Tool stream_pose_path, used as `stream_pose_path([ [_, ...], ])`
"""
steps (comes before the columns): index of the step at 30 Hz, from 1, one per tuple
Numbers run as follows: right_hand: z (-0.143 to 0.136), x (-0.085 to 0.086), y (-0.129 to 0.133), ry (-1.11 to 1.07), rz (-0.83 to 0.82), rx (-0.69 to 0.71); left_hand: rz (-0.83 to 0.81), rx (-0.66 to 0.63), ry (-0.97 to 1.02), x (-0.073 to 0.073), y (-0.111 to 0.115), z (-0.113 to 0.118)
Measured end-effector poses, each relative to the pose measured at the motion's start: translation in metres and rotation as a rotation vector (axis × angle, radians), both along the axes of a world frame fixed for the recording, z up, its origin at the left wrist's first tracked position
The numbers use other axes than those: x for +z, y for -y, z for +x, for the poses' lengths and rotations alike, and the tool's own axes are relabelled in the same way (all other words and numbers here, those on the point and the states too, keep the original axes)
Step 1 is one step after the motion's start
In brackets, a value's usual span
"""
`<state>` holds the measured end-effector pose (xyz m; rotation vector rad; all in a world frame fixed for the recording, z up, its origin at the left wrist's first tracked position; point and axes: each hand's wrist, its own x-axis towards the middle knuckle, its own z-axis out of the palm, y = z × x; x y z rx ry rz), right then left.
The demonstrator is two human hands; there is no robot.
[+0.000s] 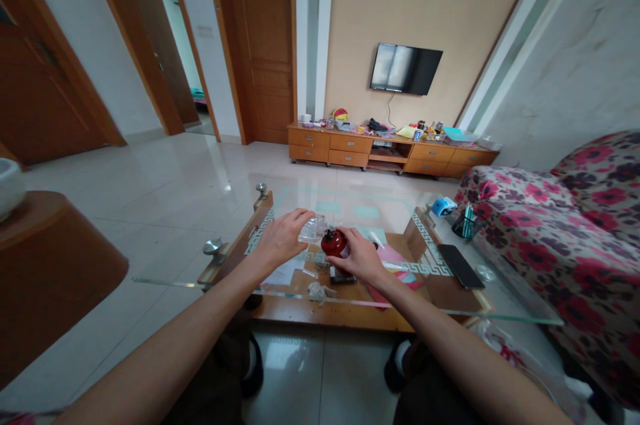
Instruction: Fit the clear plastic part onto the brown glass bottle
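Observation:
My left hand (284,237) is closed round a clear, see-through container (311,229) over the glass table (185,283). Close to its right, my right hand (361,255) grips a small reddish-brown bottle (334,243) with a dark neck and a pale label. The container and the bottle are nearly side by side; whether they touch I cannot tell. Beneath the bottle is a small black object (342,275). A crumpled whitish piece (320,291) lies near the table's front edge.
To the right are a dark phone-like slab (460,265), a holder with green sticks (467,223) and a blue packet (443,206). A flowered sofa (530,211) stands at the right, a brown stool-like piece (60,265) at the left. Beyond is a cluttered low cabinet (350,150).

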<state>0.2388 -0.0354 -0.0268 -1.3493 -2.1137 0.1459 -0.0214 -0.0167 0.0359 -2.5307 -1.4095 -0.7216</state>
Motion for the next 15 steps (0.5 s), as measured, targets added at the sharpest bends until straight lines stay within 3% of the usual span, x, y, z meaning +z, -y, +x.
stream_pose_path([
  [15,0.0031,0.0000,-0.0006,-0.001,-0.013,0.013,-0.019,-0.017,0.006,0.0001,0.0013,0.0032],
])
